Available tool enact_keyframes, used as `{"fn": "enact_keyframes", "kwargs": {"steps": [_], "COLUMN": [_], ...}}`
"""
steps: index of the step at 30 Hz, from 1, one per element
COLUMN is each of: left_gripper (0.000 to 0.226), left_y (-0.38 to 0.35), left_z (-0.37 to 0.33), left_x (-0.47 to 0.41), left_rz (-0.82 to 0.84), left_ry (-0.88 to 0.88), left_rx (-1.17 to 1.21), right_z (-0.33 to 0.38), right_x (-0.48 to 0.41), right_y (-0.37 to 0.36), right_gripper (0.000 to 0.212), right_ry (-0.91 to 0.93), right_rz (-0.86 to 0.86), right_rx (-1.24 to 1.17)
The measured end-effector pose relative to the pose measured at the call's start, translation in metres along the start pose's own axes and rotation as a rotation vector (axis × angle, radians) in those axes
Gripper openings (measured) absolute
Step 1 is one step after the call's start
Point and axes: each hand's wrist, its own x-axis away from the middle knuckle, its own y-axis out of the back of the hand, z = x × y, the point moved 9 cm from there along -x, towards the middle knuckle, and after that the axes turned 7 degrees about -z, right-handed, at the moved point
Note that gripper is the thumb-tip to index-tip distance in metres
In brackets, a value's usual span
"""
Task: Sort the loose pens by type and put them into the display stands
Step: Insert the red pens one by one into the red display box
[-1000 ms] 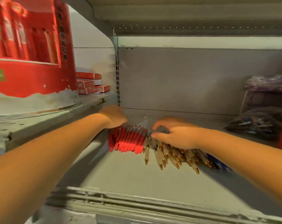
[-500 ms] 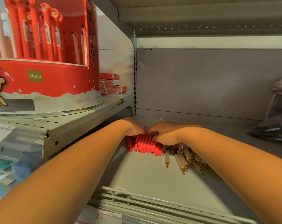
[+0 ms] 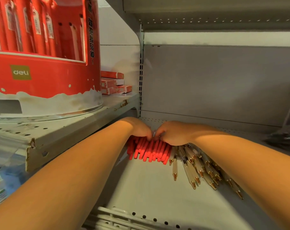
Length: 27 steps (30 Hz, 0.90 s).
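Two hands, left hand (image 3: 140,128) and right hand (image 3: 172,132), curl their fingers over the far ends of a row of red plastic pens (image 3: 151,151), gripping it. The row lies on the pale grey metal shelf (image 3: 149,188), touching cream gold-tipped pens (image 3: 196,165) fanned rightward. A round red cardboard display stand (image 3: 46,78) stands higher at left.

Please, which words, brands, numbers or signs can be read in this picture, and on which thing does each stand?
"deli": on the olive square label of the red round cardboard display stand.
Black Chinese characters in a vertical column on the stand's edge, ending in "!": too blurred to read.
White tags hanging inside the stand: too small.
Flat red boxes behind the stand: print blurred.
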Motion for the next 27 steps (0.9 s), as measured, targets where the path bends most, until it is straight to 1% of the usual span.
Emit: {"fn": "enact_keyframes", "kwargs": {"steps": [4, 9, 13, 16, 18, 24, 27], "left_gripper": [0.026, 0.016, 0.015, 0.018, 0.018, 0.022, 0.020], "left_y": [0.001, 0.007, 0.011, 0.007, 0.004, -0.002, -0.002], "left_z": [-0.004, -0.005, -0.002, 0.000, 0.000, -0.001, -0.002], "left_x": [-0.005, -0.006, -0.012, -0.019, -0.022, -0.022, -0.022], "left_rz": [0.012, 0.054, 0.032, 0.048, 0.072, 0.139, 0.110], "left_ry": [-0.017, 0.002, 0.020, 0.017, 0.012, 0.019, 0.009], "left_rx": [-0.047, -0.101, -0.109, -0.199, -0.253, -0.300, -0.355], "right_z": [-0.003, -0.005, -0.009, -0.014, -0.015, -0.025, -0.026], "right_x": [-0.009, -0.024, -0.038, -0.044, -0.047, -0.049, -0.048], "right_y": [0.002, 0.006, 0.008, 0.007, 0.005, 0.001, -0.002], "right_gripper": [0.023, 0.019, 0.022, 0.025, 0.027, 0.035, 0.039], "right_ry": [-0.042, -0.117, -0.183, -0.248, -0.277, -0.376, -0.412], "right_rz": [-0.033, -0.077, -0.160, -0.226, -0.240, -0.259, -0.264], "right_rx": [-0.044, -0.082, -0.037, 0.021, 0.038, -0.042, -0.071]}}
